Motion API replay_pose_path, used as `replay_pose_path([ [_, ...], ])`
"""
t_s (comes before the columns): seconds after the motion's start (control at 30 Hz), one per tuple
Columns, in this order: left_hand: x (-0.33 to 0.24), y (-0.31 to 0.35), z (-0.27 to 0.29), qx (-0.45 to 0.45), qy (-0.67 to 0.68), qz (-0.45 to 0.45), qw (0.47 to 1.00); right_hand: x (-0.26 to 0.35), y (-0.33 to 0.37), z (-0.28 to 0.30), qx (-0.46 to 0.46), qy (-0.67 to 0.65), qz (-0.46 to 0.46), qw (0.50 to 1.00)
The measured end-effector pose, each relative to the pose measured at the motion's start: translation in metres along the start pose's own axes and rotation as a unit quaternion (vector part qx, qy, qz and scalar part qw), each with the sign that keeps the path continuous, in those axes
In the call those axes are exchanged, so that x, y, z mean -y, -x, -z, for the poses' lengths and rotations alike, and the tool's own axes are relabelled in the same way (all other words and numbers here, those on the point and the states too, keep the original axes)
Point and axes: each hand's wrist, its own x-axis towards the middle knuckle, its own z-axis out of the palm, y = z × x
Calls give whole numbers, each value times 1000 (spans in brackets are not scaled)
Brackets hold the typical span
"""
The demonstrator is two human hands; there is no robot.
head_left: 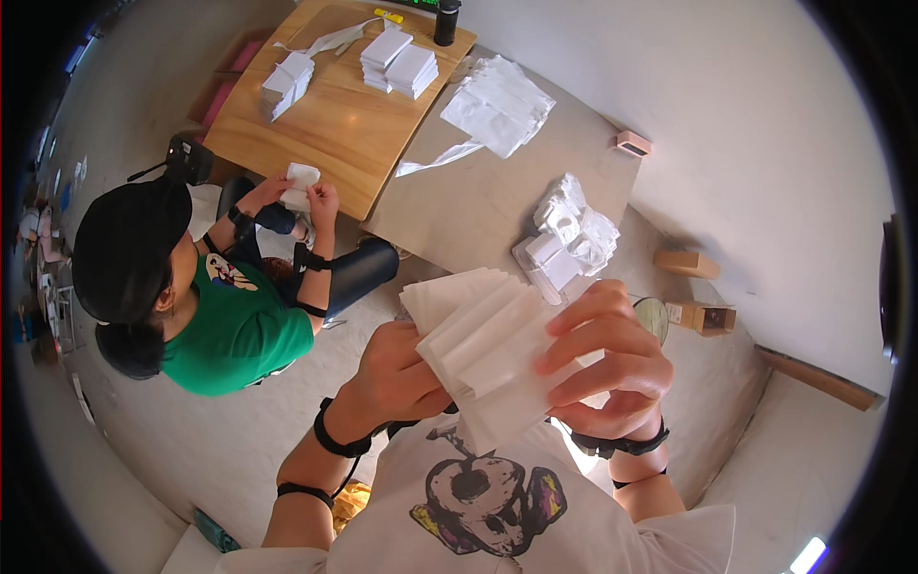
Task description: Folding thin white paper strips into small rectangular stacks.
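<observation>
In front of my chest I hold a fanned bundle of thin, whitish, slightly see-through folded sheets [492,344]. My left hand [397,378] is closed round the bundle's left side, its fingers partly hidden behind the layers. At the right edge, my right hand [612,368] has its fingers bent, with the fingertips against the sheets. Whether the sheets are flat bags or plain paper I cannot tell.
To the left sits a person in a green shirt [234,335], handling a small white piece [302,177]. White stacks [413,72] and a dark bottle [447,21] stand on the wooden table [344,134]. White piles [497,103] lie on the grey table [430,215]. Cardboard boxes [703,317] are at right.
</observation>
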Motion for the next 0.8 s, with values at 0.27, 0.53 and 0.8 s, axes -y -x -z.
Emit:
replay_pose_path([
  [0.27,0,-2,3,-20,5,2,1000,0,-10,-4,15,6,31,999],
  [0.53,3,5,2,-21,18,-9,1000,-4,-14,-8,-6,13,-28,1000],
  [0.8,6,4,10,-16,-20,-19,1000,2,-19,-17,14,58,-14,998],
])
